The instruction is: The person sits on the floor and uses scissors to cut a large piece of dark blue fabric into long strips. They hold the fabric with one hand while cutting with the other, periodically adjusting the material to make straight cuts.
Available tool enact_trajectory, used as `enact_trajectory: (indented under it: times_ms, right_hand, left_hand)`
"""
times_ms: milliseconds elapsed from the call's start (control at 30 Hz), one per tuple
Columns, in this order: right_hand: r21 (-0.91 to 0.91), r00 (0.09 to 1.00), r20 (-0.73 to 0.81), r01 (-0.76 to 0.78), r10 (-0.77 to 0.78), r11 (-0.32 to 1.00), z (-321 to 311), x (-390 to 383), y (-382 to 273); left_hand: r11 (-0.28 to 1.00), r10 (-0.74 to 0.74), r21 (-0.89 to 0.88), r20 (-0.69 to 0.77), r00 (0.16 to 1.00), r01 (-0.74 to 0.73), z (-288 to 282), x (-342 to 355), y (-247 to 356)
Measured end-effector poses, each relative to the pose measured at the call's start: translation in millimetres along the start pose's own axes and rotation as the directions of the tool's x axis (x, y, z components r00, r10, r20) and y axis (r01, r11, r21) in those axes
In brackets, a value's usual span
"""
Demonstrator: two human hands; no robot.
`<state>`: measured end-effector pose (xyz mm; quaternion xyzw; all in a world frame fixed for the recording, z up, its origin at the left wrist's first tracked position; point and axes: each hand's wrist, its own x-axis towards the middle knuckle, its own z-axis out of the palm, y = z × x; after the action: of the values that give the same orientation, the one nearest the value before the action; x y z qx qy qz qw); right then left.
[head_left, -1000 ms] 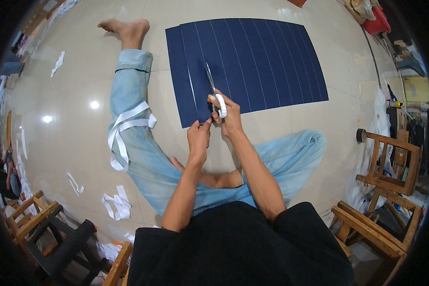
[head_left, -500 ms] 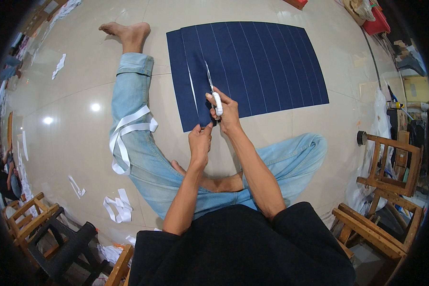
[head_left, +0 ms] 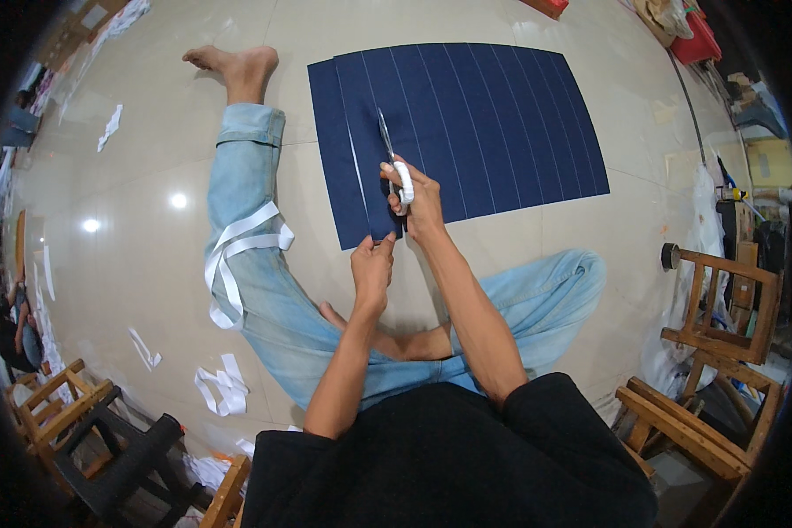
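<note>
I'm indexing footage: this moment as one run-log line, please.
left hand: pinches navy cloth at near edge | right hand: holds white-handled scissors, blades at cloth | white strip: on left trouser leg

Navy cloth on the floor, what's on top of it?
Scissors, held in the right hand, show one blade above the cloth; the left hand pinches its near edge. Any blade underneath, and the cloth behind the right hand, is covered.
</note>
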<state>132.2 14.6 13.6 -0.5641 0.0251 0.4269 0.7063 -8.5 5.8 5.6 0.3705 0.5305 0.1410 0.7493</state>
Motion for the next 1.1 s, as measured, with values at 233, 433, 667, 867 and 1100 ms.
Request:
enact_trajectory:
  times_ms: [233, 433, 667, 867, 1100]
  right_hand:
    - [-0.014, 1.000, 0.015, 0.020, -0.020, 1.000, 6.4, 21.1, -6.7]
    - [-0.016, 0.999, 0.030, 0.025, -0.024, 1.000, 6.3, 24.1, -5.3]
    - [-0.064, 0.999, 0.034, 0.020, -0.018, 0.998, 3.3, 27.6, -2.3]
    - [0.008, 0.999, 0.040, 0.026, -0.027, 1.000, 13.2, 28.2, -16.8]
    - [-0.008, 0.998, 0.037, 0.044, -0.044, 0.999, 21.7, 52.8, -25.9]
  left_hand:
    - [1.000, -0.006, 0.007, -0.006, 1.000, 0.006, -0.5, 0.6, -0.7]
    - [1.000, -0.010, 0.001, -0.013, 1.000, 0.010, 0.5, 0.1, 0.0]
    - [1.000, -0.020, 0.008, -0.021, 1.000, 0.020, 1.0, 2.5, -3.0]
    - [0.999, -0.022, 0.043, -0.029, 0.999, 0.023, 1.4, -1.1, 3.3]
    - [0.998, -0.035, 0.053, -0.051, 0.998, 0.037, 3.8, 0.9, 1.9]
